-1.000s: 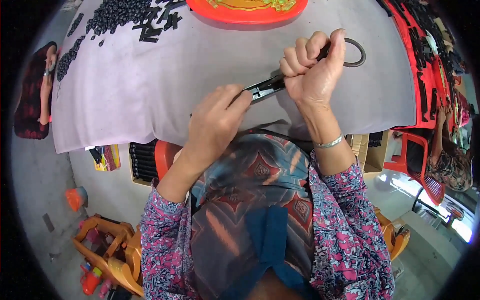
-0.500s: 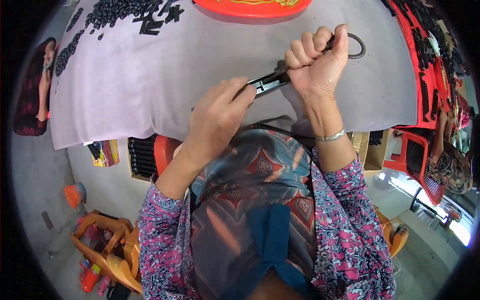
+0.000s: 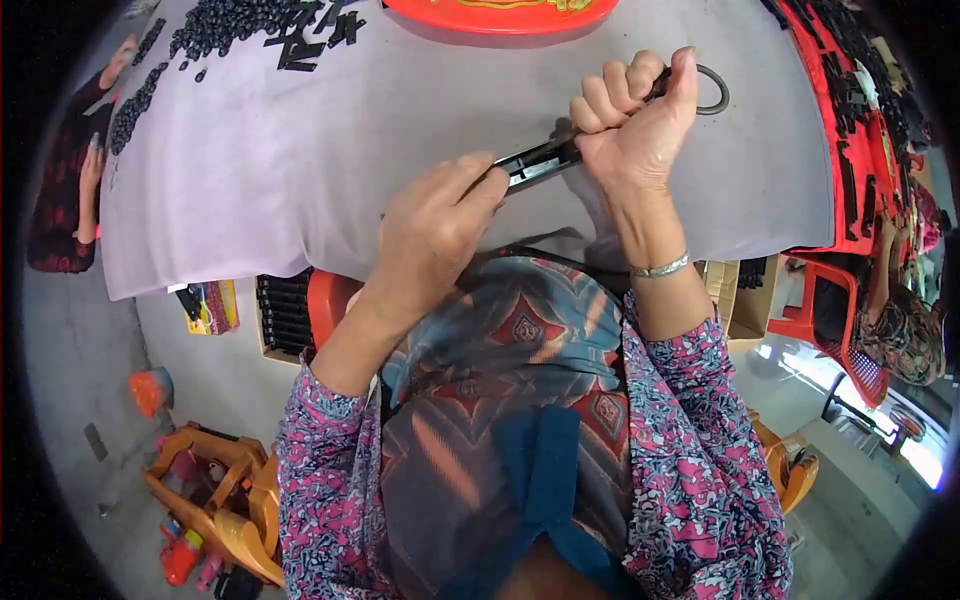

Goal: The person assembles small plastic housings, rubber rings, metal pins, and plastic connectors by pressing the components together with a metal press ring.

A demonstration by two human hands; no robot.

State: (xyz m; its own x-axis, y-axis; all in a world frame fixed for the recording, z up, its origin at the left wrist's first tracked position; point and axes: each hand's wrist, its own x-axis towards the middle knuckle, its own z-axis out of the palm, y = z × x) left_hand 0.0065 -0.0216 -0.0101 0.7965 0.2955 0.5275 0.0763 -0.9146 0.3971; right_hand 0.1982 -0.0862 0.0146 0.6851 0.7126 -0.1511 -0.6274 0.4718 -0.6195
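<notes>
My left hand [image 3: 435,225] is closed round the near end of a long black piece [image 3: 540,165] with a shiny, channel-like side. It slants up to the right above the grey table cover. My right hand [image 3: 638,130] is wrapped in a fist at the far end, thumb up. From behind that thumb sticks out the loop handle [image 3: 718,92] of a dark tool, much like a scissors handle. My right fist hides the rest of the tool, and I cannot tell how it meets the black piece. The left fingers cover the piece's lower end.
A red tray [image 3: 505,28] with yellowish pieces stands at the far edge. Small black parts [image 3: 225,30] and black strips [image 3: 298,50] lie far left. A co-worker's arm [image 3: 88,185] is at the left. To the right are a red-covered table [image 3: 850,160] and a red chair [image 3: 815,300].
The black piece has turned slightly in my hands, so its shiny side looks different. My hands have hardly moved. At the left, the co-worker's hands have moved apart.
</notes>
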